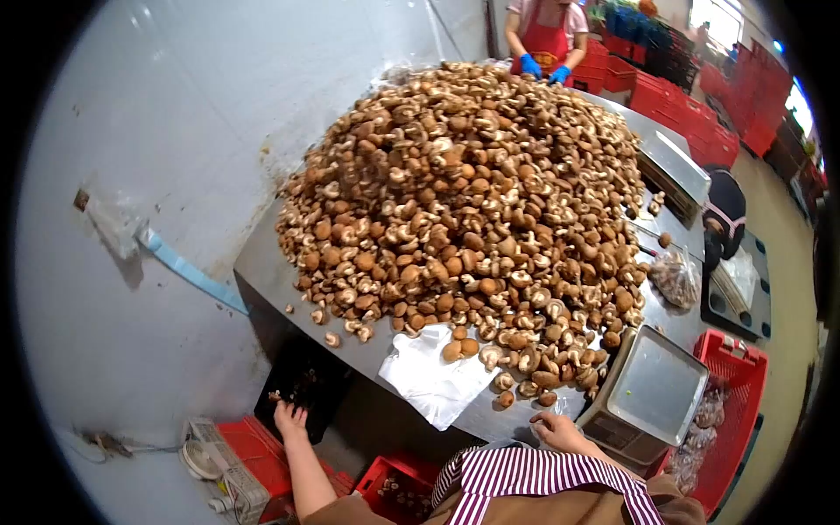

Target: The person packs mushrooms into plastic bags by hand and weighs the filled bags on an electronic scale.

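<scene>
A large heap of brown shiitake mushrooms (472, 201) covers much of the metal table (350, 354) in front of me. My left hand (291, 421) reaches down past the table's left edge, fingers spread, over a black crate (328, 411) with a few mushroom bits in it. At the near edge, my right hand (562, 432) has its fingers curled. Clear plastic (569, 405) shows close by it, but what the fingers hold is not plain. Between my hands lies a white plastic bag (433, 376), with loose mushrooms along its upper edge.
Right of my right hand stands a scale with a metal pan (658, 385). Beyond it, a red crate (744, 372) holds bagged mushrooms. Another red crate (398, 486) sits below the table. Across the heap works a person in blue gloves (531, 66); another person (724, 210) is at the right.
</scene>
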